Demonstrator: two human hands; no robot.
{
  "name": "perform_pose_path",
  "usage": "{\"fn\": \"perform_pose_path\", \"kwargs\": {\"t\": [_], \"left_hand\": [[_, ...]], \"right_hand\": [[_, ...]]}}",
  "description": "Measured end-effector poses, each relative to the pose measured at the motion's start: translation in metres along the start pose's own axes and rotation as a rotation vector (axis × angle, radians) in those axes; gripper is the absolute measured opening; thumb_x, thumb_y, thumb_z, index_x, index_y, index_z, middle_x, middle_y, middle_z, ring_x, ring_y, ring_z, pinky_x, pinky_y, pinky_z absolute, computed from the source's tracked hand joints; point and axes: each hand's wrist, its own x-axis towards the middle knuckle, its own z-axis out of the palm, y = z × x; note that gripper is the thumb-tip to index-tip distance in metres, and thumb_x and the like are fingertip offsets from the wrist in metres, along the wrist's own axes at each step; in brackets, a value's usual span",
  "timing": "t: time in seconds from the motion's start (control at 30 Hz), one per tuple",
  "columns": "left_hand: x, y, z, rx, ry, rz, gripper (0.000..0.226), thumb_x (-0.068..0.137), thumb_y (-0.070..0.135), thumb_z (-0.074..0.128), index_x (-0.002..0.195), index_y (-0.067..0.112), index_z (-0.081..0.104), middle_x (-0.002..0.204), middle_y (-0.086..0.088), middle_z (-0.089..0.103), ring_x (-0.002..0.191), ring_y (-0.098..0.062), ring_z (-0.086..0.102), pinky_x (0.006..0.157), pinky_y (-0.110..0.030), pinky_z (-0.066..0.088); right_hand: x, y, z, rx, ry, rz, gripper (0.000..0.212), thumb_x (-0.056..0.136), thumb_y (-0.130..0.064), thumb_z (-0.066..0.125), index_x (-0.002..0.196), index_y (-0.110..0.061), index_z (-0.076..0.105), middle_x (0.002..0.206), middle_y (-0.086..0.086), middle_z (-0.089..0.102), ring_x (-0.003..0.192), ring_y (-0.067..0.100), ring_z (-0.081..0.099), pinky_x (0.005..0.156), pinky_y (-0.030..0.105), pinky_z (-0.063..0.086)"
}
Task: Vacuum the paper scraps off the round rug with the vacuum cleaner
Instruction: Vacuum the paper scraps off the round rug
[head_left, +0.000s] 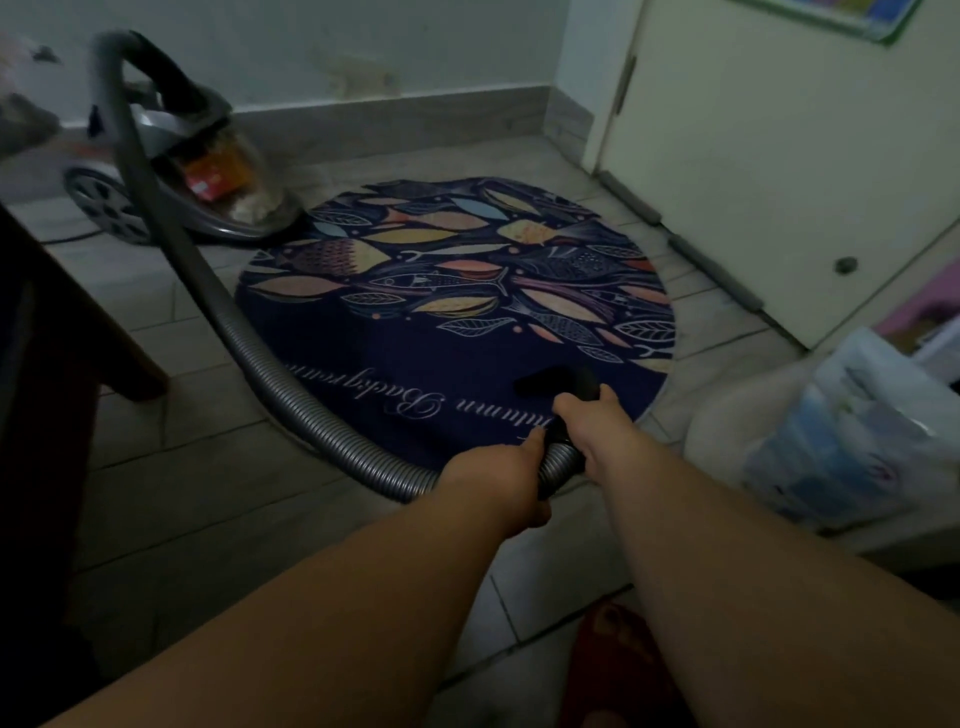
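Note:
A round dark-blue rug with a fish and leaf pattern lies on the tiled floor. No paper scraps show on it. The canister vacuum cleaner stands at the rug's far left edge. Its grey ribbed hose curves down the rug's left side to my hands. My left hand grips the hose end. My right hand holds the black handle just ahead of it. The black nozzle rests on the rug's near right part.
A cream door stands at the right, with draft strips along its foot. White plastic bags sit at the near right. Dark wooden furniture rises on the left. A red slipper is below my arms.

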Motion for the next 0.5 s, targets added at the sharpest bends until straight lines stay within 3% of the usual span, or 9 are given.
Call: {"fn": "perform_pose_path", "kwargs": {"t": [0.13, 0.27, 0.3, 0.4, 0.5], "left_hand": [[0.010, 0.019, 0.000, 0.031, -0.014, 0.035, 0.088, 0.088, 0.039, 0.056, 0.152, 0.028, -0.005, 0.120, -0.006, 0.058, 0.100, -0.024, 0.057, 0.074, -0.033, 0.044], [0.019, 0.032, 0.001, 0.057, -0.048, 0.046, 0.088, 0.089, 0.038, 0.055, 0.151, 0.032, -0.006, 0.124, -0.005, 0.056, 0.103, -0.025, 0.057, 0.078, -0.037, 0.046], [0.020, 0.037, 0.002, 0.062, -0.054, 0.053, 0.088, 0.088, 0.038, 0.055, 0.151, 0.032, -0.006, 0.124, -0.005, 0.056, 0.103, -0.025, 0.057, 0.079, -0.038, 0.047], [0.020, 0.043, 0.005, 0.078, -0.057, 0.072, 0.088, 0.088, 0.038, 0.055, 0.151, 0.033, -0.006, 0.123, -0.005, 0.056, 0.101, -0.025, 0.057, 0.080, -0.038, 0.049], [0.018, 0.043, 0.007, 0.096, -0.053, 0.085, 0.088, 0.088, 0.038, 0.056, 0.151, 0.033, -0.005, 0.122, -0.004, 0.057, 0.100, -0.024, 0.057, 0.084, -0.040, 0.051]], "right_hand": [[0.007, 0.005, -0.019, 0.035, 0.080, 0.011, 0.091, 0.086, -0.032, 0.060, 0.156, -0.041, 0.004, 0.150, 0.015, 0.039, 0.116, 0.042, 0.054, 0.097, 0.059, 0.048], [0.010, 0.012, -0.040, 0.052, 0.135, -0.016, 0.086, 0.090, -0.029, 0.058, 0.158, -0.032, 0.005, 0.143, 0.014, 0.043, 0.094, 0.035, 0.056, 0.089, 0.048, 0.052], [0.010, 0.015, -0.043, 0.052, 0.155, -0.044, 0.085, 0.087, -0.028, 0.060, 0.157, -0.027, 0.010, 0.142, 0.013, 0.045, 0.096, 0.036, 0.057, 0.091, 0.048, 0.051], [0.011, 0.020, -0.045, 0.065, 0.185, -0.066, 0.085, 0.078, -0.030, 0.061, 0.152, -0.027, 0.020, 0.145, 0.016, 0.044, 0.116, 0.041, 0.055, 0.099, 0.054, 0.048], [0.001, 0.017, -0.048, 0.098, 0.214, 0.029, 0.086, 0.087, -0.028, 0.060, 0.156, -0.037, 0.010, 0.142, 0.018, 0.042, 0.104, 0.040, 0.055, 0.092, 0.059, 0.051]]}}
